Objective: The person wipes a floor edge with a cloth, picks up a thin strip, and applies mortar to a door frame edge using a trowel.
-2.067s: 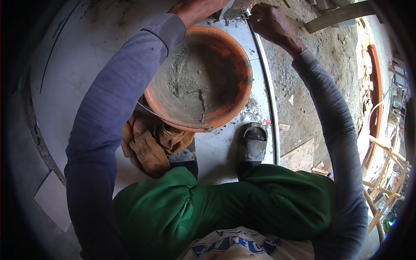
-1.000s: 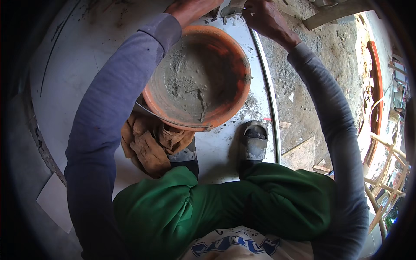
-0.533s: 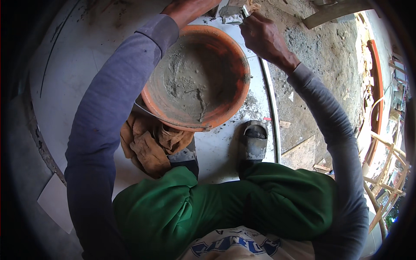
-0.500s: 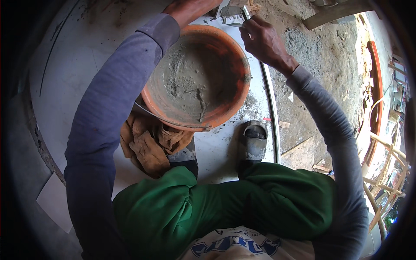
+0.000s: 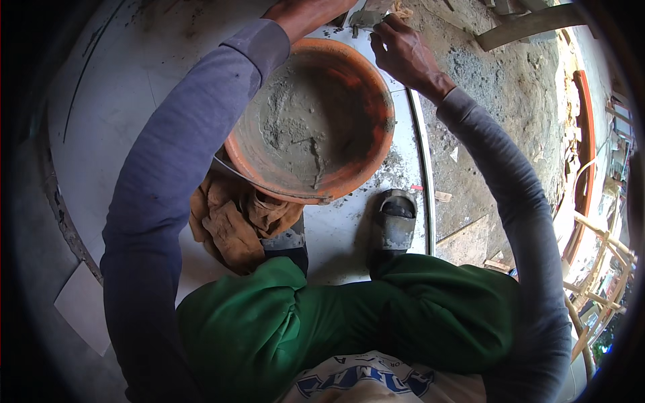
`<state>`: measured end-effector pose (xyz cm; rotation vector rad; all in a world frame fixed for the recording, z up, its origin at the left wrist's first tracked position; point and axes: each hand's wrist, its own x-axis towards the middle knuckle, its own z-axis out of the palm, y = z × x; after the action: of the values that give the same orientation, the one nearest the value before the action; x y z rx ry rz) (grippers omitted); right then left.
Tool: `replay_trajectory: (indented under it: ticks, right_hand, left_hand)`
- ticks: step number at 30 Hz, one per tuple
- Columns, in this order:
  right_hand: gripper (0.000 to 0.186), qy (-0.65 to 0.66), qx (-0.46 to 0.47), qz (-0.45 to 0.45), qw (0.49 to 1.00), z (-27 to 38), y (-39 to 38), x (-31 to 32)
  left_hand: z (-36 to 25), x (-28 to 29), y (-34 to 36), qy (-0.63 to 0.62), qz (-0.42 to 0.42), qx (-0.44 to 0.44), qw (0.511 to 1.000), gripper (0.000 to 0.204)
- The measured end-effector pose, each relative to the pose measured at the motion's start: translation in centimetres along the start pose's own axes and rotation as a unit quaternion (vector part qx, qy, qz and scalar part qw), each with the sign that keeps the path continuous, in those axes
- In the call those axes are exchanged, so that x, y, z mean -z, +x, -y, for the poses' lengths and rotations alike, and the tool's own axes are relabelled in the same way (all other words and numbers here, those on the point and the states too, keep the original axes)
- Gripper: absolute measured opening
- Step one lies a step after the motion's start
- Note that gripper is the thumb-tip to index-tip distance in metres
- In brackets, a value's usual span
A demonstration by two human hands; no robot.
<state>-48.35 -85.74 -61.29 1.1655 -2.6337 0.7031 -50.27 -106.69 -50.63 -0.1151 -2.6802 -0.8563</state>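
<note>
An orange bucket [image 5: 235,158] with wet grey mortar [image 5: 295,127] inside stands on the white tiled floor in front of me. Beyond its far rim my left hand [image 5: 312,15] reaches to the top edge, its fingers cut off from view. My right hand [image 5: 408,59] is past the bucket's far right side, fingers curled. Whatever those fingers hold, if anything, is hidden. Between the two hands, at the top edge, is a grey, mortar-smeared piece [image 5: 369,16] whose kind I cannot make out. The bucket's wire handle [image 5: 259,187] hangs down on the near side.
A crumpled brown cloth [image 5: 232,232] lies against the bucket's near left side. My sandalled foot [image 5: 398,221] is beside the tile edge [image 5: 423,154]. Rough ground with rubble [image 5: 470,127] lies to the right, with a curved board [image 5: 531,28] at the far right.
My right hand has shifted slightly up and left, its fingers loosening from a tighter curl. The left forearm has moved a little right. In view, the bucket sits slightly further right.
</note>
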Motion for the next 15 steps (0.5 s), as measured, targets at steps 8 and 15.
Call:
replay_trajectory:
  ticks: [8,15]
  right_hand:
    - [0.009,0.076,0.007,-0.066,0.995,1.5,3.2,5.4]
    - [0.006,0.009,-0.012,-0.064,0.998,0.7,1.0,6.4]
  left_hand:
    - [-0.3,-0.1,0.0,0.043,-0.002,0.006,0.999,0.053]
    - [-0.3,0.3,0.0,0.003,0.009,-0.004,1.000,0.055]
